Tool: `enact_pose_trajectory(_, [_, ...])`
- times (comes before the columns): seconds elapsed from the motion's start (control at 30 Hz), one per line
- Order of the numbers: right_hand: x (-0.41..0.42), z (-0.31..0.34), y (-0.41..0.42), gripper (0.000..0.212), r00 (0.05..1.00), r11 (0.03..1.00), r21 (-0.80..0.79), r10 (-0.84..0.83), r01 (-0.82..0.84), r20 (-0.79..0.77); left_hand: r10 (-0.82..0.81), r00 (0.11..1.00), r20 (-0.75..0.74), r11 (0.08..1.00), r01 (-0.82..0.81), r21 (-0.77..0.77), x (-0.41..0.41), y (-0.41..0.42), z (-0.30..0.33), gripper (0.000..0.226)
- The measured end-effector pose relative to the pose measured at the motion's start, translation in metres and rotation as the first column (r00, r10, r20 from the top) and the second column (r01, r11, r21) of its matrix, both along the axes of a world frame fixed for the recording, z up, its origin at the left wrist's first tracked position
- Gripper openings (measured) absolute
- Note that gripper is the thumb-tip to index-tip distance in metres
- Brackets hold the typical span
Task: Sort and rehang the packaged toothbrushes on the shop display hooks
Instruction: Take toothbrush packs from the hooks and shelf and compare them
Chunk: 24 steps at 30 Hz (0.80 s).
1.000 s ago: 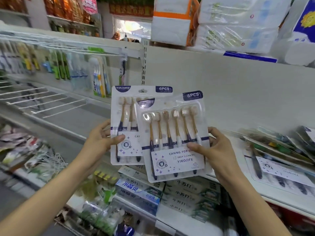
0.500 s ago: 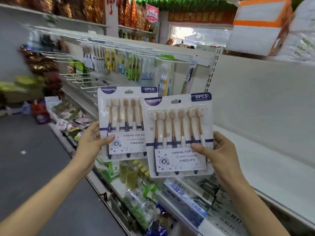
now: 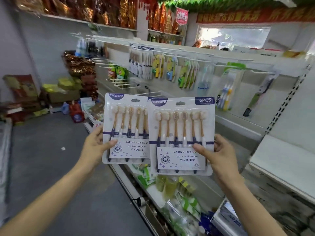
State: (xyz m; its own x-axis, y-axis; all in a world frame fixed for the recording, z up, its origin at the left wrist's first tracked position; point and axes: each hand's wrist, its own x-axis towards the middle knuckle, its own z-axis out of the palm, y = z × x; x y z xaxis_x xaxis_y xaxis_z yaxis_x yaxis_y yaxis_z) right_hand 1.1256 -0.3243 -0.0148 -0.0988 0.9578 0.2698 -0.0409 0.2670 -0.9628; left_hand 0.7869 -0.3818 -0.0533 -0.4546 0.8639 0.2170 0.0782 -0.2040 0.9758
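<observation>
- Left hand [image 3: 95, 147] grips left toothbrush pack [image 3: 127, 128] at its left edge, thumb on the front.
- Right hand [image 3: 219, 155] grips right toothbrush pack [image 3: 180, 135] at its right edge, thumb on the label.
- Right pack overlaps the left pack's right edge, sitting slightly lower; both upright, fronts to camera.
- Display hooks [image 3: 119, 84] behind and above the left pack, several bare.
- Hanging toothbrush packs [image 3: 187, 74] above the right pack.
- Grey floor [image 3: 51, 167] left of the left pack.

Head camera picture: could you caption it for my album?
Left hand and right hand each hold a six-toothbrush pack before shop display hooks.
</observation>
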Motion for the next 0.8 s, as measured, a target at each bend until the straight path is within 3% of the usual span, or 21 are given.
enact_pose_trajectory(0.17, [-0.073, -0.007, 0.014, 0.035, 0.998, 0.999, -0.028, 0.031, -0.033, -0.059, 0.054, 0.998, -0.037, 0.999, -0.055, -0.004, -0.072, -0.010, -0.007, 0.055])
enact_pose_trajectory(0.4, [-0.150, -0.010, 0.046, 0.035, 0.996, 0.996, -0.016, 0.084, -0.085, -0.007, 0.121, 0.992, -0.021, 0.993, -0.122, -0.012, -0.138, -0.007, -0.015, 0.049])
enact_pose_trajectory(0.8, [-0.260, -0.024, 0.147, 0.041, 0.981, 0.980, 0.037, 0.194, -0.194, 0.006, 0.191, 0.981, -0.021, 0.981, -0.191, 0.019, -0.216, 0.074, -0.026, 0.051])
